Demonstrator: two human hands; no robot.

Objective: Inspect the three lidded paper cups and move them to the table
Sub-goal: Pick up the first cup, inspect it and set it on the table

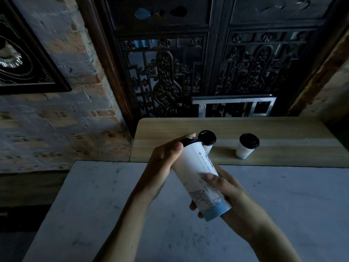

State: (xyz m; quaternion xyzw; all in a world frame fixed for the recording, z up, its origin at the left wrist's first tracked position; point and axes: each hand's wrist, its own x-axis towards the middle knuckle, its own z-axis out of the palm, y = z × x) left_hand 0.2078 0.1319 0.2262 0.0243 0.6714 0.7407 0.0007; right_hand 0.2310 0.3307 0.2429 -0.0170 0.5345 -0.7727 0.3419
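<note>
I hold a tall white paper cup (198, 167) tilted over the grey table (94, 205), its black lid pointing up and away, its blue base toward me. My left hand (166, 157) grips the lid end, thumb on the wall. My right hand (224, 188) grips the lower part near the line drawing, fingers wrapped under the base. Two more lidded cups stand upright on the wooden ledge (283, 133) behind: one cup (207, 140) right behind the held cup's lid, the other cup (246, 146) further right.
A dark carved wooden screen (188, 72) rises behind the ledge, with a metal frame (234, 104) at its foot. A brick wall (66, 120) and a framed picture (22, 53) are on the left. The table's left edge drops to a dark floor.
</note>
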